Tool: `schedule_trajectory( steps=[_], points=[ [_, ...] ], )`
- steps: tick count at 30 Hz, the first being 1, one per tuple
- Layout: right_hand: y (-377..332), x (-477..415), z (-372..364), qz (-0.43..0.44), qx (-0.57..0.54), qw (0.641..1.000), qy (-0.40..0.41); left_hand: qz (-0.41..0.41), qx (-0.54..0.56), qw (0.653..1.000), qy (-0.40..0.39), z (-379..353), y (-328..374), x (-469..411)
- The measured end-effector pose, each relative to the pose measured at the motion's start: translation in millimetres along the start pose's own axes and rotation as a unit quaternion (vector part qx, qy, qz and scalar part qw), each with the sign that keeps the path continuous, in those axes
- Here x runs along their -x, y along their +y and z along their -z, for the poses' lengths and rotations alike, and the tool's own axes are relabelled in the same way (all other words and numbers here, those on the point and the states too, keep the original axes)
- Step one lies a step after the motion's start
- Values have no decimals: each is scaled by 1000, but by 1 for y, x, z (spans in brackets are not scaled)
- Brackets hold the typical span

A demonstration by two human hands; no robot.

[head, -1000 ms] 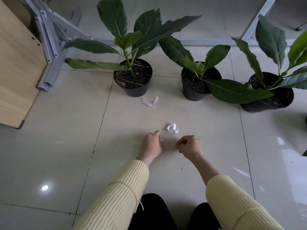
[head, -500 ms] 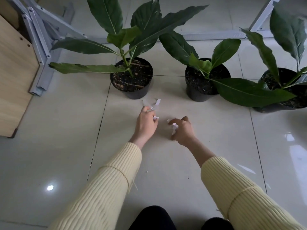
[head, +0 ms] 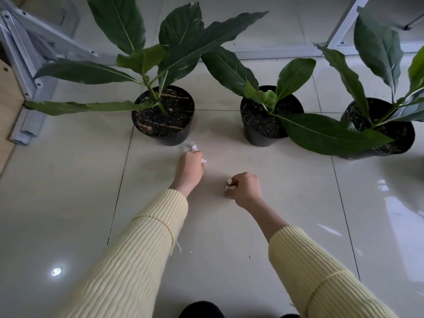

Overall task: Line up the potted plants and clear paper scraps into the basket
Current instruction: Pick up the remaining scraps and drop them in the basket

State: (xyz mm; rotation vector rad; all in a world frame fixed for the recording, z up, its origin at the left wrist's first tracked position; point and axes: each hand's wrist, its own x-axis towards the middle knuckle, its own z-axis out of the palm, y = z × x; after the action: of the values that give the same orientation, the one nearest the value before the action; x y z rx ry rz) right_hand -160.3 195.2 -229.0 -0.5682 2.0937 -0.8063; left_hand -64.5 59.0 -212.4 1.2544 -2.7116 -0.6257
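Observation:
Three black potted plants stand in a row on the tiled floor: the left pot (head: 163,115), the middle pot (head: 263,120) and the right pot (head: 390,134). My left hand (head: 189,168) reaches toward the left pot and pinches a white paper scrap (head: 192,146) at its fingertips; another bit of white paper (head: 203,160) shows at its knuckles. My right hand (head: 244,188) is curled into a fist around a crumpled white paper scrap (head: 229,183). No basket is in view.
A grey metal frame (head: 25,72) and a wooden panel (head: 9,115) stand at the left. Another metal leg (head: 344,21) rises at the back right. Large leaves overhang the floor between the pots. Tiny specks lie on the tiles near my sleeves.
My left hand moved forward to the scrap by the left pot and took it. My right hand picked up the middle scrap and drew back slightly.

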Motion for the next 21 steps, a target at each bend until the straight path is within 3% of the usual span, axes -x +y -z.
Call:
schedule_trajectory(
  steps=[7,15,21],
  points=[
    [13,21,13,-41,-10,999,18,35,30,999,-25,4,-3,39],
    [46,86,47,-129,-221,963,83,46,56,997,-39,21,-3,112],
    [56,144,78,-125,-307,937,109,30,59,998,-22,53,5,152]
  ],
)
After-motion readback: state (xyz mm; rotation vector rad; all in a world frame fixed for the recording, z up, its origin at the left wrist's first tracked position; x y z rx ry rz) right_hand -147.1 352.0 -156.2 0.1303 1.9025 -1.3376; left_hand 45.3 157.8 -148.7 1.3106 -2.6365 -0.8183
